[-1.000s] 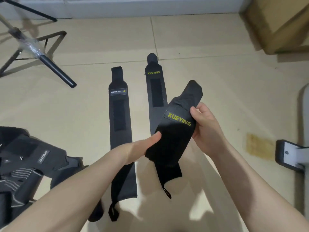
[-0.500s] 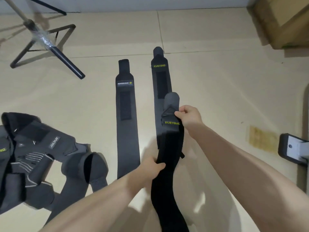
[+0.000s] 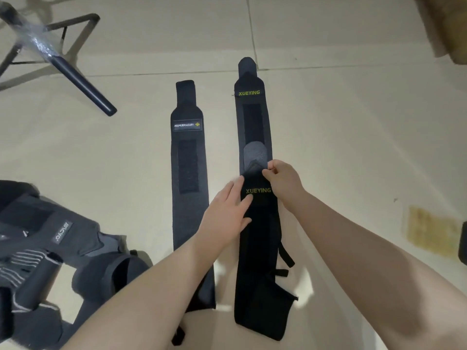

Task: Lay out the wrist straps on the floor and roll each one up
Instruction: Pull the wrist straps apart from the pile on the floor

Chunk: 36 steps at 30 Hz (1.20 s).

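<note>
Three black wrist straps lie lengthwise on the beige floor. The MANUEKLEAR strap [image 3: 188,157] is on the left. A XUEYING strap [image 3: 252,114] lies flat to its right. A second XUEYING strap [image 3: 260,261] lies on top of that one, overlapping its near half. My left hand [image 3: 227,213] rests flat with straight fingers on the top strap beside its yellow label. My right hand [image 3: 283,179] pinches the top strap's far end near its grey tab.
A heap of dark straps and gear [image 3: 38,248] sits at the lower left. A tripod leg [image 3: 75,79] crosses the upper left floor. A cardboard box [image 3: 444,26] stands at the upper right. A dark object [image 3: 463,243] sits at the right edge.
The held strap came down from the air onto the right-hand strap. My left hand let go of its grip and now lies flat on it.
</note>
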Available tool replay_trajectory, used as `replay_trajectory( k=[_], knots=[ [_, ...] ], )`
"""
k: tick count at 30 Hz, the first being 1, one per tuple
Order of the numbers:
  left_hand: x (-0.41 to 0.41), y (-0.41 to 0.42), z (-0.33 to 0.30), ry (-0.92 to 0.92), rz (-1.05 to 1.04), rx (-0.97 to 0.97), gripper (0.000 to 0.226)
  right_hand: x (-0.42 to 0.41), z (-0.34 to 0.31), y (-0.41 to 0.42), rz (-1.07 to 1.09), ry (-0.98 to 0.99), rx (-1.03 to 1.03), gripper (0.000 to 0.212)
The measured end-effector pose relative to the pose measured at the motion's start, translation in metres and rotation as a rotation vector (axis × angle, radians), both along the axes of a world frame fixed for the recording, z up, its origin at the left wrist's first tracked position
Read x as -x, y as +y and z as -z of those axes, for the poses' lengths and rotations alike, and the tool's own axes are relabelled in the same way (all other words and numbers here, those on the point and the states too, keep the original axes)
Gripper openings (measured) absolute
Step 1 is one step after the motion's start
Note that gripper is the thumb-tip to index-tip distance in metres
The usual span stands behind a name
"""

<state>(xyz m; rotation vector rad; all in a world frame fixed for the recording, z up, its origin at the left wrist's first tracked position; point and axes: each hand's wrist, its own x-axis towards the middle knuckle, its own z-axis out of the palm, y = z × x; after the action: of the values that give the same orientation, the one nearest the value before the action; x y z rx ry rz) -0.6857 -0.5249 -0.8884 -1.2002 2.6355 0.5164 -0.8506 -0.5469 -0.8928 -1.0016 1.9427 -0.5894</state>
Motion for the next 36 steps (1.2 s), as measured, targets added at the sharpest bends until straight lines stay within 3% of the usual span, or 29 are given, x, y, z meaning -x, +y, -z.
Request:
replay_trajectory(
  k=[3,12,14,15,17,19,20,22,24,28,32,36],
  knots=[
    [0.002,-0.009,0.003,-0.01,0.031,0.017,0.05,0.002,0.007,-0.009,-0.029,0.069,-0.03,0.015],
    [0.024,-0.033,0.008,-0.105,0.065,-0.102,0.07,0.003,0.016,-0.024,-0.129,0.233,-0.156,0.027],
    [0.029,-0.032,0.008,-0.125,0.034,-0.118,0.074,-0.002,0.014,-0.028,-0.056,0.256,-0.184,0.024],
    [0.031,-0.031,0.008,-0.127,0.017,-0.125,0.076,-0.007,0.011,-0.028,-0.038,0.313,-0.192,0.024],
    [0.033,-0.03,0.008,-0.121,-0.011,-0.134,0.076,-0.015,0.01,-0.024,-0.115,0.646,-0.106,0.029],
    [0.033,-0.03,0.008,-0.1,-0.03,-0.147,0.074,-0.016,0.014,-0.016,-0.337,0.924,0.149,0.036],
    [0.032,-0.031,0.009,-0.085,-0.036,-0.153,0.072,-0.015,0.019,-0.011,-0.492,0.942,0.204,0.044],
    [0.031,-0.03,0.009,-0.059,-0.043,-0.164,0.068,-0.014,0.026,-0.003,-0.663,0.781,0.064,0.056],
    [0.029,-0.028,0.009,-0.044,-0.046,-0.163,0.068,-0.014,0.028,0.001,-0.65,0.671,-0.059,0.064],
    [0.021,-0.022,0.013,-0.035,-0.06,-0.134,0.069,-0.007,0.01,-0.014,-0.669,0.552,-0.109,0.071],
    [0.02,-0.02,0.013,-0.071,-0.042,-0.118,0.071,0.012,-0.016,0.001,-0.585,0.321,-0.012,0.055],
    [0.022,-0.019,0.008,-0.137,-0.035,-0.045,0.07,-0.001,-0.025,0.087,-0.261,0.528,0.102,0.024]
  ],
)
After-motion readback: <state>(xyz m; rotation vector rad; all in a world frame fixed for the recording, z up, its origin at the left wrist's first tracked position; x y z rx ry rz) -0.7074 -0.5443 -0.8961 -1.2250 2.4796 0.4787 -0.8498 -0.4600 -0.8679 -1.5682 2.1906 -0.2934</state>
